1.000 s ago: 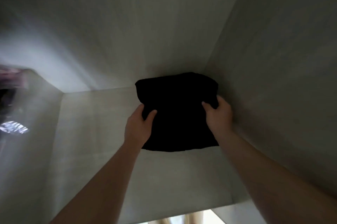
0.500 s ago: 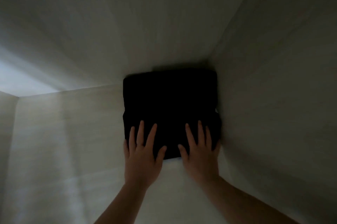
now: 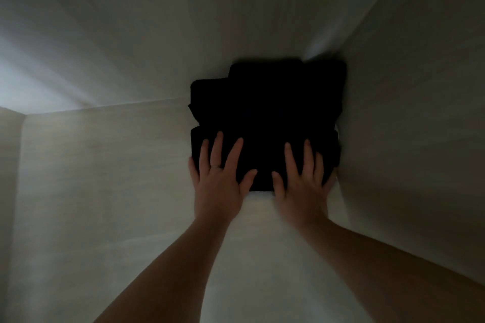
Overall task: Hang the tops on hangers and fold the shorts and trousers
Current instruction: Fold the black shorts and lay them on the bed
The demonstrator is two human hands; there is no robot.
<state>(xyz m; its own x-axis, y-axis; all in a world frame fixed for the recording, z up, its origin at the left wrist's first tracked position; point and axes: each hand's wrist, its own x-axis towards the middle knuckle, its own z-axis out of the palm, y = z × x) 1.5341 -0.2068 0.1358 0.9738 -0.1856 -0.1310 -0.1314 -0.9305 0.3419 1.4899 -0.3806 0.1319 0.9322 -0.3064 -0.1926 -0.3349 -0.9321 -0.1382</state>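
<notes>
Shifted into stepped layers, the folded black garment [image 3: 265, 112] lies under the flat, spread left hand [image 3: 217, 178] and right hand [image 3: 301, 186], neither gripping; more shoving risks unfolding it.

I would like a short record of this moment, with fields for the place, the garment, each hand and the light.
shelf: pale, inside a walled compartment
garment: black, folded, in the back right corner against the right wall
left hand: flat on the garment's near edge, fingers spread; ring on one finger
right hand: flat on the same edge, fingers spread
light: dim, brighter at the left
</notes>
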